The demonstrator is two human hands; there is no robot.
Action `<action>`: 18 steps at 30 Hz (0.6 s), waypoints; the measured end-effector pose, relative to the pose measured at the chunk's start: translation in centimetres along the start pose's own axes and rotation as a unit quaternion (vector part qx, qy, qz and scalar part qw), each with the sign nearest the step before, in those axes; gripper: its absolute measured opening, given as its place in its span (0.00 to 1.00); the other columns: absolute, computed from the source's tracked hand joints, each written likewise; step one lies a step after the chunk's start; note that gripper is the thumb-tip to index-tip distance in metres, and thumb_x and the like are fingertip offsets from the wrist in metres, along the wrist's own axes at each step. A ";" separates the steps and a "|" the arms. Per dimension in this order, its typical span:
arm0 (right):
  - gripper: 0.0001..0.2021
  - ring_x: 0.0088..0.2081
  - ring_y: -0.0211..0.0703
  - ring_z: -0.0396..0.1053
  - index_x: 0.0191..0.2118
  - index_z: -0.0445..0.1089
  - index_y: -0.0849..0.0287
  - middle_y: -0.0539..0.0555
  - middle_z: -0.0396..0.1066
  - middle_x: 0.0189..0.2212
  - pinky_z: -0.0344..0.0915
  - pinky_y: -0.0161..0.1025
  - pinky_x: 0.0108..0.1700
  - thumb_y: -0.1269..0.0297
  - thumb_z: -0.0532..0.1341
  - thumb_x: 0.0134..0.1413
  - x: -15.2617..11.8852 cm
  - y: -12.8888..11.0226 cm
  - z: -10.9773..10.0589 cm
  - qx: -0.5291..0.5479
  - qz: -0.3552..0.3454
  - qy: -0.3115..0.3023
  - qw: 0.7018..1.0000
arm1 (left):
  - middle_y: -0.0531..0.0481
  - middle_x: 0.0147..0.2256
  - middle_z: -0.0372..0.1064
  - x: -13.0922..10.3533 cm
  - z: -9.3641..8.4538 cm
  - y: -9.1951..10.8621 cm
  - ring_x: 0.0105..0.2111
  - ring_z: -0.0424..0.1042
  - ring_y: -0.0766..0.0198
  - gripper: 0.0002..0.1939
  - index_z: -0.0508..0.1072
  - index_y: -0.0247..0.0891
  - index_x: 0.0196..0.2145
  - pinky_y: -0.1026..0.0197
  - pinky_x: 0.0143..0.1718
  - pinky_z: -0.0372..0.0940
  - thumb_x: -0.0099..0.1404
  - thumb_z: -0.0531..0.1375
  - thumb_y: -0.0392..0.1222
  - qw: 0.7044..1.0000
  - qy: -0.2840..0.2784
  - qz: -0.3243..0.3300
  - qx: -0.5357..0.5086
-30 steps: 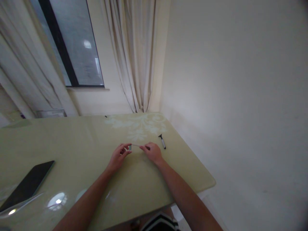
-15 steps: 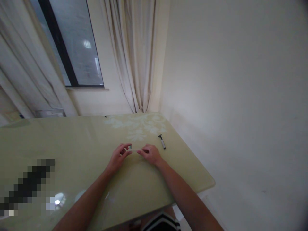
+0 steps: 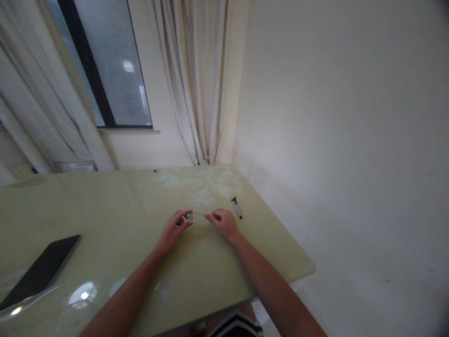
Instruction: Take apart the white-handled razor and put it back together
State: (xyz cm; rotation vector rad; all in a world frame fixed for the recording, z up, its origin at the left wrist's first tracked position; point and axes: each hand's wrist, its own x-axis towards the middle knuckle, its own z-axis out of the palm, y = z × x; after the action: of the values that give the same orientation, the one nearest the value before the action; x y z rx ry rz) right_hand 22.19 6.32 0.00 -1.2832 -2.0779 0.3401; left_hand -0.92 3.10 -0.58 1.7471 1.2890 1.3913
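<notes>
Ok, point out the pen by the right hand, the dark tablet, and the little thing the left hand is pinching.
pen point(image 3: 238, 209), head view, middle of its barrel
dark tablet point(image 3: 42, 270), head view, centre of its screen
small item point(image 3: 191, 216), head view, end showing at the left hand point(image 3: 173, 229) fingertips

no readable text, labels or numbers, view perhaps too dim

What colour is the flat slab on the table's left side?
Black, a glossy flat slab, seen in the head view.

Two hands: left hand point(image 3: 174, 228), right hand point(image 3: 222, 221); one razor handle point(image 3: 237, 207); one tablet point(image 3: 40, 270); one table point(image 3: 115, 215).
</notes>
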 end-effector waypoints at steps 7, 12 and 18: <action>0.29 0.27 0.37 0.59 0.22 0.72 0.60 0.51 0.66 0.23 0.46 0.36 0.30 0.42 0.57 0.66 0.1 0.0 0.0 -0.038 0.031 0.014 0.999 | 0.52 0.35 0.69 0.0 0.0 -0.3 0.26 0.64 0.67 0.18 0.79 0.42 0.47 0.63 0.29 0.61 0.59 0.65 0.46 1.000 0.001 -0.004 -0.004; 0.27 0.27 0.36 0.61 0.26 0.74 0.59 0.49 0.67 0.24 0.50 0.35 0.32 0.43 0.57 0.67 0.0 -0.2 -0.1 0.006 -0.053 -0.032 0.998 | 0.52 0.35 0.69 -0.1 0.0 0.0 0.27 0.64 0.67 0.18 0.79 0.43 0.47 0.63 0.29 0.62 0.58 0.66 0.47 1.000 -0.003 -0.005 0.001; 0.27 0.27 0.37 0.61 0.24 0.74 0.59 0.50 0.68 0.24 0.50 0.36 0.32 0.43 0.57 0.67 -0.1 -0.5 -0.5 -0.010 -0.023 0.001 1.000 | 0.52 0.35 0.69 -0.1 0.0 0.4 0.27 0.64 0.67 0.18 0.79 0.42 0.47 0.63 0.30 0.62 0.59 0.66 0.47 1.000 0.000 -0.001 -0.007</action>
State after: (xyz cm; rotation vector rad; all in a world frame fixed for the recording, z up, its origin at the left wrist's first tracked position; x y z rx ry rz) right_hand 22.22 5.92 0.59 -1.2458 -2.1103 0.2975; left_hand -0.77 2.84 -0.35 1.7362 1.2773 1.3954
